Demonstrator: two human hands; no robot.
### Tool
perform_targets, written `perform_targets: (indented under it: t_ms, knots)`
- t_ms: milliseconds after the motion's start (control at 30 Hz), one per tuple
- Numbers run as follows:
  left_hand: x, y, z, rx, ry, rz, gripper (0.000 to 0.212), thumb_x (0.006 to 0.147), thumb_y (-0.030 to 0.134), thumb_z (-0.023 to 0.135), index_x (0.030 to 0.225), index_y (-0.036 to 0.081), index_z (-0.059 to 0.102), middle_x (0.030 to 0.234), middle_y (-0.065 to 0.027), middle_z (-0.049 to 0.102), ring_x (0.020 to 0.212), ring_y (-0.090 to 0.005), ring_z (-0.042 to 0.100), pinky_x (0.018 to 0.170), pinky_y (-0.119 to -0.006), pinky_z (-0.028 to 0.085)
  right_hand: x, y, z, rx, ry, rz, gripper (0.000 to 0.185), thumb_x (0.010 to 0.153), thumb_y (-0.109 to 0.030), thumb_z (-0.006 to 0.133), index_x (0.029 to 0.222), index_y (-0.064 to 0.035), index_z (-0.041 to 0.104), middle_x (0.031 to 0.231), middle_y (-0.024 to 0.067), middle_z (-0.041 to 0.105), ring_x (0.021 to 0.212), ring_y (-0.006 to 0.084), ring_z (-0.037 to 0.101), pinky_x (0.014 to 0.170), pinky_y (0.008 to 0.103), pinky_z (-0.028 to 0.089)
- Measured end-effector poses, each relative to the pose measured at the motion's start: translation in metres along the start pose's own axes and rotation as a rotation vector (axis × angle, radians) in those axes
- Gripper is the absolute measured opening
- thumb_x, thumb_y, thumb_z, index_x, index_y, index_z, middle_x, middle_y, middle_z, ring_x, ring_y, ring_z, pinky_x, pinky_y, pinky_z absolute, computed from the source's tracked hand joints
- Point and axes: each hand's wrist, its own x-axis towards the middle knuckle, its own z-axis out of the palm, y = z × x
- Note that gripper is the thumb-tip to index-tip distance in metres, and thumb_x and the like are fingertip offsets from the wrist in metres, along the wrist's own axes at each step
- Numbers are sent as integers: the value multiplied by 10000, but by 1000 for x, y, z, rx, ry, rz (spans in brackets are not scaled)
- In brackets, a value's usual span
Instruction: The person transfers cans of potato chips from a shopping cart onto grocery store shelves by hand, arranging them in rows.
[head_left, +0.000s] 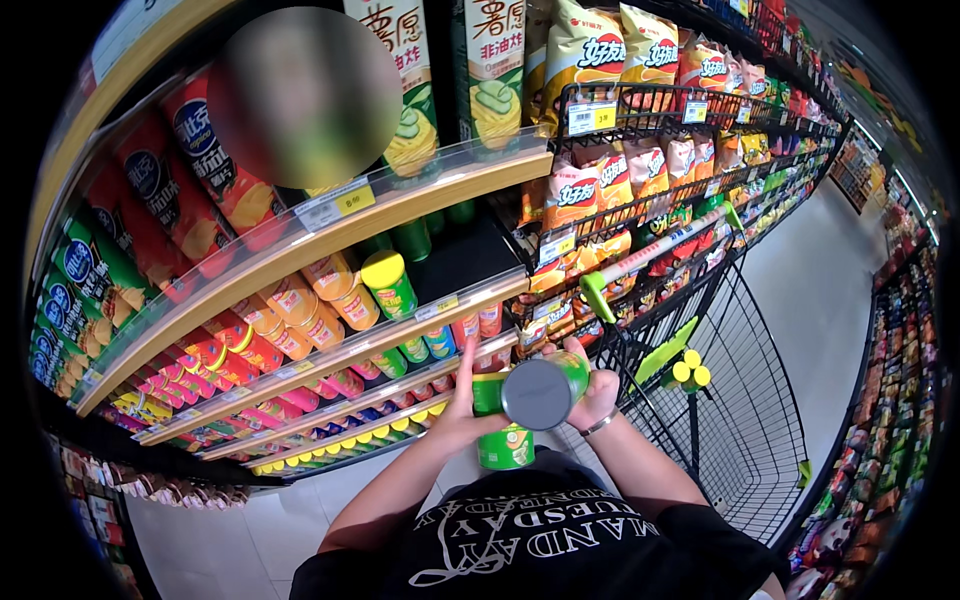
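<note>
In front of my chest, my right hand grips a green chip canister, its round grey end turned up towards me. My left hand is wrapped around the side of another green canister, which the grey end partly covers. Just below, a third green canister shows close to my shirt; what supports it is hidden. Beyond my hands, a green canister with a yellow lid stands at the shelf's edge, beside stacked orange tubs.
A wire shopping cart stands at my right, holding several yellow-lidded canisters. Its handle reaches towards the racks of bagged snacks. Wood-edged shelves curve along the left. Tiled floor runs down the aisle.
</note>
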Motion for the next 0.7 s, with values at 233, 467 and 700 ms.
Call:
perform_targets:
  t_ms: [233,467,700]
  knots:
    - [43,13,9,941,86,215,1028,560,182,758,1319,58,76,1183,-173,406,1096,-268,422,916,-348,341,19,-68,32,-485,45,-138,632,496,-51,450,1123,-37,375,1157,162,419,1092,259,392,958,362,287]
    - [86,27,19,1179,83,132,866,538,213,721,1252,40,263,1179,-174,415,1094,-315,415,917,-360,345,54,-110,65,-1636,-25,-391,539,640,-131,646,1138,-48,456,1041,109,458,970,204,463,845,294,369]
    - [158,31,-12,1390,385,385,781,523,237,756,1162,-10,380,1031,-153,530,938,-301,510,848,-357,379,112,-99,52,-1922,-9,-682,686,605,-225,716,1176,-35,386,1069,167,435,987,295,461,835,339,391]
